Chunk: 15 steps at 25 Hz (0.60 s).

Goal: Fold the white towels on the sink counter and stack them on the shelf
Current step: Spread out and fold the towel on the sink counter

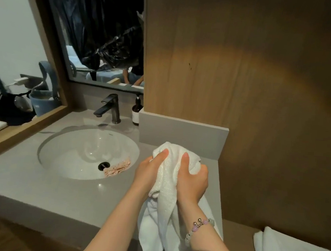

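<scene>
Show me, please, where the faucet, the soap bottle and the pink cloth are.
faucet point(116, 109), head view, on its upright column.
soap bottle point(136, 111), head view, on its brown body.
pink cloth point(118, 166), head view, on its crumpled middle.

We see a wood-panel wall point(246, 62) on the right with a warm patch of light on it, and a white wall point(9, 21) on the left. A wood-framed mirror point(100, 39) hangs above our grey counter point(26, 177), which has a round white sink point(68, 147) and a dark faucet point(110, 107). The floor point(1, 235) is wooden.
</scene>
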{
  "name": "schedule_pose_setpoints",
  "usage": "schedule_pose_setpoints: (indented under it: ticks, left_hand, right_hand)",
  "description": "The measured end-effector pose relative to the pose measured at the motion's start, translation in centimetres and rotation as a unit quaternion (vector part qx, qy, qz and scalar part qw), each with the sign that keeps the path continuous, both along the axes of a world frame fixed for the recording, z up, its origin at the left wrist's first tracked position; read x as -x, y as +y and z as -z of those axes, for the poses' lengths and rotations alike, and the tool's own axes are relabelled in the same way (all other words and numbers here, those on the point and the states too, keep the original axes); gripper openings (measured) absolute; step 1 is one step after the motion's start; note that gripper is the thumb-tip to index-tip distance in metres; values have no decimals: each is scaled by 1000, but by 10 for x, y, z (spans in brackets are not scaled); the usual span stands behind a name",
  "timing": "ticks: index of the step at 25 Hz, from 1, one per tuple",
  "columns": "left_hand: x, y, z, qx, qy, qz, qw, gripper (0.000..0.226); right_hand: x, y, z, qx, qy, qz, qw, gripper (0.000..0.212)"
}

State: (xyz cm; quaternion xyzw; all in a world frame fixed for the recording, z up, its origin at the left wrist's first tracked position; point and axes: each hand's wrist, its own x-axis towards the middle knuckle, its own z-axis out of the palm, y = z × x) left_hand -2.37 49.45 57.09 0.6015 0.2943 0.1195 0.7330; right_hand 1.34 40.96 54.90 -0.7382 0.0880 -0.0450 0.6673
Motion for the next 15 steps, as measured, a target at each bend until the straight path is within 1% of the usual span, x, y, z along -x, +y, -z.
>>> schedule_pose_setpoints:
  ticks: [2,4,5,6,7,9,10,11,13,15]
  left_hand:
    - [-27,3,-3,-13,33,11,999,32]
    - [-56,3,-5,-45,64,25,997,43]
    - [-69,2,-5,-56,73,36,995,44]
    - [-79,3,-4,-66,80,46,993,40]
    - [-89,5,-2,-71,78,50,993,32]
    - [-99,9,-3,-86,52,47,994,21]
    - [-104,12,-4,-103,35,41,993,18]
    - [-108,18,-4,-124,21,36,991,19]
    - [-115,29,-7,-177,2,18,984,22]
    - [-119,45,-6,-216,-16,19,976,15]
  right_hand:
    - [-23,2,3,10,4,17,1000,40]
    - [-50,0,6,16,19,27,999,39]
    - [-63,-1,9,19,29,28,999,41]
    - [-74,-3,12,29,41,25,998,44]
    - [-85,-3,15,47,51,18,997,50]
    - [-101,-3,19,70,53,0,996,60]
    - [-108,-2,19,66,46,-9,997,61]
    - [-113,0,17,50,39,-23,998,57]
    - [-123,4,12,0,22,-81,997,39]
    - [-129,8,9,-11,-3,-137,990,26]
